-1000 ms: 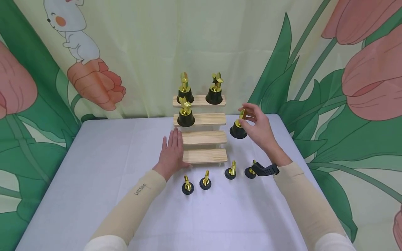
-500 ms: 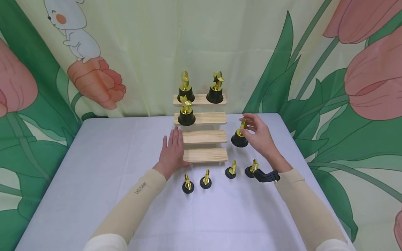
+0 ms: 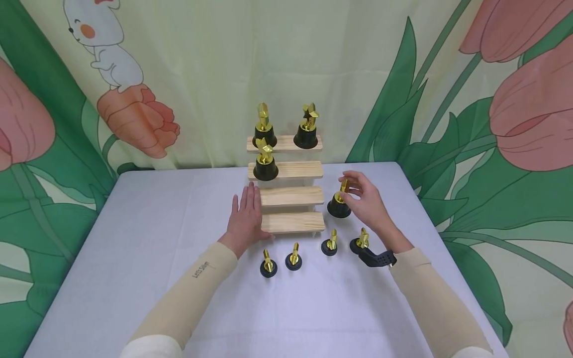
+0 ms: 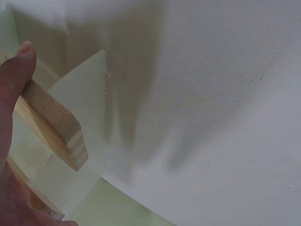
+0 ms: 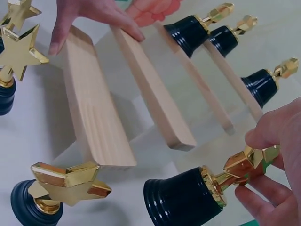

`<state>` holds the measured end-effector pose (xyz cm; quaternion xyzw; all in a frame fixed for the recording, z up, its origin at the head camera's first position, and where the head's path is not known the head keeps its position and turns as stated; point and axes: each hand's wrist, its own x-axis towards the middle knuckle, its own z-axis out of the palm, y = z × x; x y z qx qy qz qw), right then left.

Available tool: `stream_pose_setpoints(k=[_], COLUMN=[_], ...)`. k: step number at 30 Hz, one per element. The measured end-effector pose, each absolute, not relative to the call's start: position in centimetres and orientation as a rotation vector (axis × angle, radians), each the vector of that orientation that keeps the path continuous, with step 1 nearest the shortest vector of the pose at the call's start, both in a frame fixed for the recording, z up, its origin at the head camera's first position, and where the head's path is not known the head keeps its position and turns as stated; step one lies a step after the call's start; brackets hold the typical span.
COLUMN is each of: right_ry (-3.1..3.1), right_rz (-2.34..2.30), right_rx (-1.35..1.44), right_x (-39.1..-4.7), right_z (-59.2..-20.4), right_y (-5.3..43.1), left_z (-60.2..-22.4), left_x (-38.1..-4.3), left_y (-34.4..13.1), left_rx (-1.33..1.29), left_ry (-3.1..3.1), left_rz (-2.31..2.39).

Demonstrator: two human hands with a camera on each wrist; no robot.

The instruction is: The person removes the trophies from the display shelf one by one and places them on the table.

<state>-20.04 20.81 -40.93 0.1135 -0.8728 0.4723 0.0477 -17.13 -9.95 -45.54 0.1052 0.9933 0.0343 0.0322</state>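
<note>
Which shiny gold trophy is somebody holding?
The trophy just right of the wooden steps, pinched by the right hand. Three other trophies stand on the steps and four more trophies on the table, none held.

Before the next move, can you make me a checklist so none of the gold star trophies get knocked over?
1. Right hand holding the held trophy by its gold top: ok.
2. Left hand touching the side of the wooden stand: ok.
3. Trophy on the second shelf from the top standing upright: ok.
4. Held trophy over the stand: not ok, it's beside it, to the right.
5. Held trophy's base off the table: cannot tell.
6. Black wristband not touching the rightmost front trophy: cannot tell, they overlap in the head view.
</note>
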Motion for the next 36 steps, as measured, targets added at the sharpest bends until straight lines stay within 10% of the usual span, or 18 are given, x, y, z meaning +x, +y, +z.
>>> stream_pose_setpoints(k=[36], right_ry=[-2.789], right_rz=[1.491], right_rx=[0.351], right_x=[-18.5], right_z=[-43.7], right_y=[20.5], left_z=[-45.0], left_x=[-16.8], left_y=[-10.0], left_rx=[0.332], left_ry=[3.068], left_rz=[0.076])
